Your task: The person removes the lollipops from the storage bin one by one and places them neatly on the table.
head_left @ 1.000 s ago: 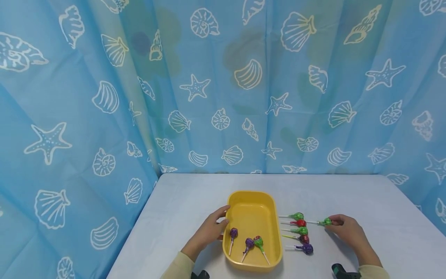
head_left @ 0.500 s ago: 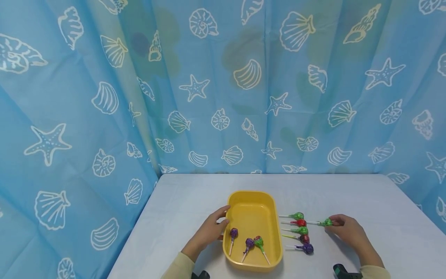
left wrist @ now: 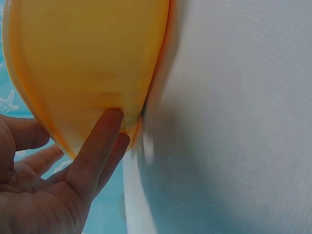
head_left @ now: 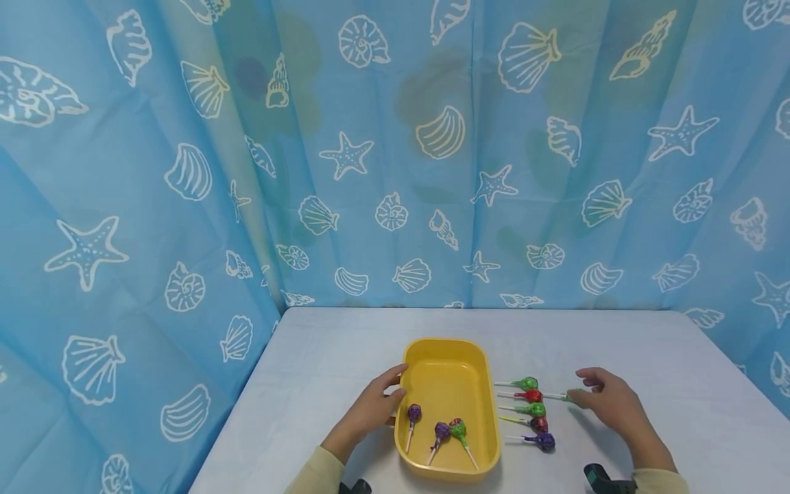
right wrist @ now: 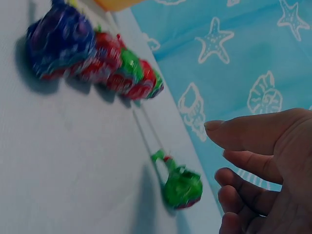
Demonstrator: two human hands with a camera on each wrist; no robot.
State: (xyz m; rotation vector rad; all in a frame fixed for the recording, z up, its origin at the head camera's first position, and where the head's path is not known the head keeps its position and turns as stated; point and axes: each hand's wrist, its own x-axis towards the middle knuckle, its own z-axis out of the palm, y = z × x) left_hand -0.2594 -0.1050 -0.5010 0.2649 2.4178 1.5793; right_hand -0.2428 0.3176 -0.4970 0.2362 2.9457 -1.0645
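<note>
My left hand [head_left: 367,412] lies against the left side of a yellow tray [head_left: 444,363], its extended fingers touching the outer wall in the left wrist view. Inside the tray are a purple lollipop [head_left: 414,412], a second purple lollipop [head_left: 441,431] and a green-and-red lollipop [head_left: 457,427]. On the right, my right hand [head_left: 617,401] hovers by a green lollipop [right wrist: 183,189] that lies on the table with its stick toward the row. A gap shows between fingers and candy in the right wrist view; the head view hides part of this lollipop behind a finger.
A column of lollipops lies right of the tray, sticks toward it: green [head_left: 527,383], red [head_left: 532,396], another green [head_left: 534,409], dark red [head_left: 539,422] and purple [head_left: 545,441]. Beyond the white table [head_left: 358,336] hangs a blue shell-print curtain [head_left: 395,171].
My right hand has let go of the green lollipop, its fingers spreading and lifting off. The lollipop stays about where it was. My left hand and the tray have not moved.
</note>
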